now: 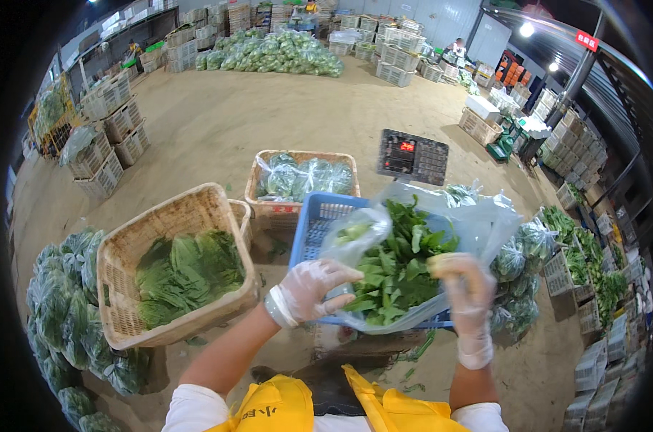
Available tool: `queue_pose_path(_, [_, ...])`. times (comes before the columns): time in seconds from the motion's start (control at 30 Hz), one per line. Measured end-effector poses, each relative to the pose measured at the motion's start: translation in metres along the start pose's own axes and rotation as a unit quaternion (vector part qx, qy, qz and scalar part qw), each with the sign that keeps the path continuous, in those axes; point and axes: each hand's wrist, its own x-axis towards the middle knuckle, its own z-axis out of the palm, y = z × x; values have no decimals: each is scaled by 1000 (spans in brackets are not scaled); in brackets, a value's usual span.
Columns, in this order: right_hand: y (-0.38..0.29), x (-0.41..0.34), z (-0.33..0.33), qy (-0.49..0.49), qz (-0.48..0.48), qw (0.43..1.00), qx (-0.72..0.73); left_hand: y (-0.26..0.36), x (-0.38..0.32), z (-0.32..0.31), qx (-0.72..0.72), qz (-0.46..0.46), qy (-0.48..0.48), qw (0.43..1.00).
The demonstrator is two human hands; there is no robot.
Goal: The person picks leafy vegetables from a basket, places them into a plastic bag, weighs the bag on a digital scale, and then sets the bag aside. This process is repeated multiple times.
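Leafy greens (399, 270) lie in an open clear plastic bag (477, 221) inside a blue plastic basket (326, 202). Thin gloves cover both hands. My left hand (318, 289) is at the left side of the greens, thumb and fingers apart, nothing held in it. Over the right side of the greens, my right hand (467, 286) is blurred with its fingers curled; whether it holds anything is unclear. Behind the basket stands a scale display (413, 156) with lit red digits. Another clear bag with pale green contents (353, 232) rests at the basket's left.
A tilted beige crate (170, 216) of long-leaf lettuce (191, 275) stands at left. Bagged greens fill a crate (305, 202) ahead. More bagged vegetables (67, 302) are piled at far left, others (521, 259) at right. Distant people are among stacked crates (399, 54).
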Motion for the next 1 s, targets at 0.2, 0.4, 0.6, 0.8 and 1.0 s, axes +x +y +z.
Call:
queue_pose_path(0.2, [-40,-23,168,-209,208,931,216,-53,-199,-52,9,-246,41,968])
queue_pose_path(0.4, [-40,-53,335,-411,365,782,294,-61,-381,-88,-92,-508,149,844])
queue_pose_path(0.6, [-6,-34,470,-471,474,698,259,-110,-448,-105,-115,-568,356,733])
queue_pose_path(0.8, [81,8,641,-469,456,730,196,-156,-469,-104,207,-626,208,723])
queue_pose_path(1.0, [145,49,802,-501,320,804,-28,-176,-461,-107,244,-668,191,677])
